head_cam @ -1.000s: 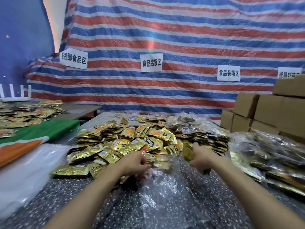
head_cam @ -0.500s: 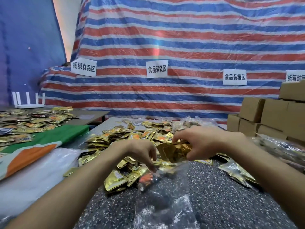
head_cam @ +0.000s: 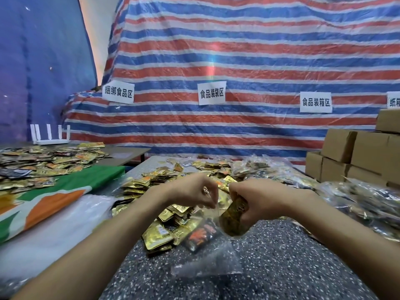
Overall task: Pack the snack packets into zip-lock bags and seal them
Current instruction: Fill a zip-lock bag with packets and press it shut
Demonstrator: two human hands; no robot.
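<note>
Since half a second ago your right grip (head_cam: 259,200) has been coming down toward the bench, and now it is pushing a bundle of gold snack packets (head_cam: 232,221) into the mouth of the zip-lock bag (head_cam: 216,258). Its fingers are curling tightly round the bundle, which is sitting partly inside the bag. Your left grip (head_cam: 194,191) is pinching the upper rim of the bag and holding the mouth open.

The bag is hanging between both grips over the speckled bench (head_cam: 281,269), toward its front edge. I cannot tell if its bottom is touching the surface. The loose pile of packets (head_cam: 160,232) is lying just behind the bag, and the filled bags (head_cam: 357,204) are lying along the right edge.

You are working in the filling step, I think, and the sealing is not yet beginning. The next move is asking you to let the bundle go deep inside, so that no packet is catching on the rim, while the left grip is keeping the mouth wide. The zip strip is needing to be free of packets before you are pressing it closed.
</note>
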